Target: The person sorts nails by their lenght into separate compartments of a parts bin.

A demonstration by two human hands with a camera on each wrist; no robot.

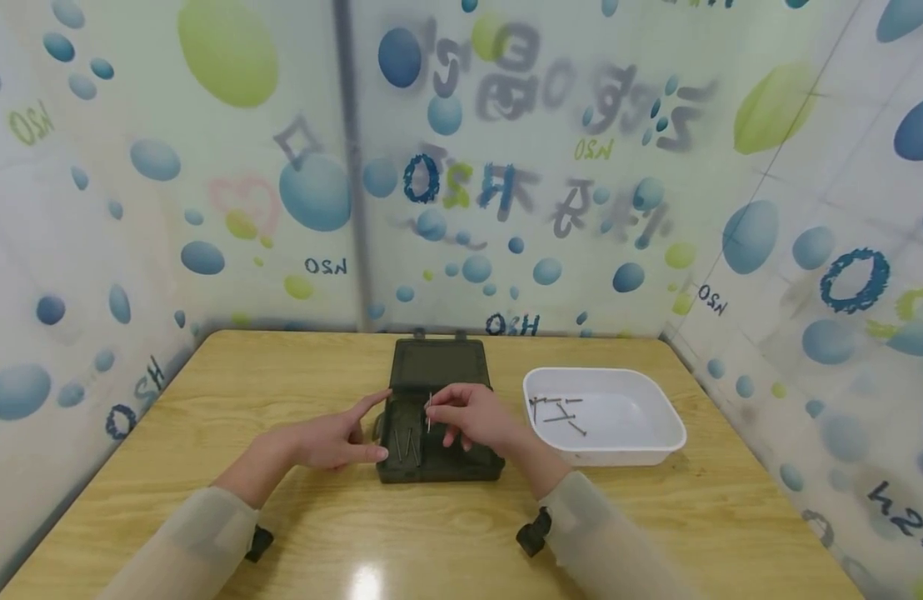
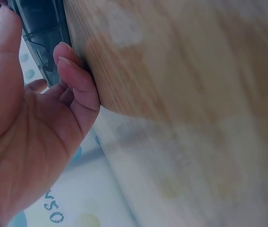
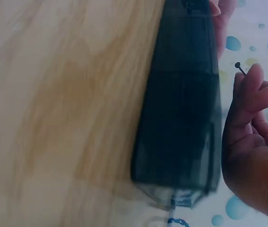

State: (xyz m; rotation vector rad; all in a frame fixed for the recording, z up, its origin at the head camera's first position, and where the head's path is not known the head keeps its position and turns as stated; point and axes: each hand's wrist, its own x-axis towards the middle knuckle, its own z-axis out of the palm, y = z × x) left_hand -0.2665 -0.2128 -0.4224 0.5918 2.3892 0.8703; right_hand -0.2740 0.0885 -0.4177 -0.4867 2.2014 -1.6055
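Note:
A dark green plastic box (image 1: 442, 473) lies on the table with its lid (image 1: 439, 365) swung back. Over it, my right hand (image 1: 480, 417) pinches a thin metal screw (image 3: 239, 67) between thumb and forefinger, its round head sticking out past the fingertips. Several long screws (image 1: 409, 447) lie in the box's left compartment. At the box's left side is my left hand (image 1: 326, 443), thumb and forefinger spread along its edge and the other fingers bent beside the wall. My right hand hides part of the box's right half.
A white tray (image 1: 626, 457) stands to the right of the box, with several loose screws (image 1: 559, 410) toward its left end. Both rest on a wooden table (image 1: 296, 533). Patterned wall sheets (image 1: 446, 233) rise behind and beside the table.

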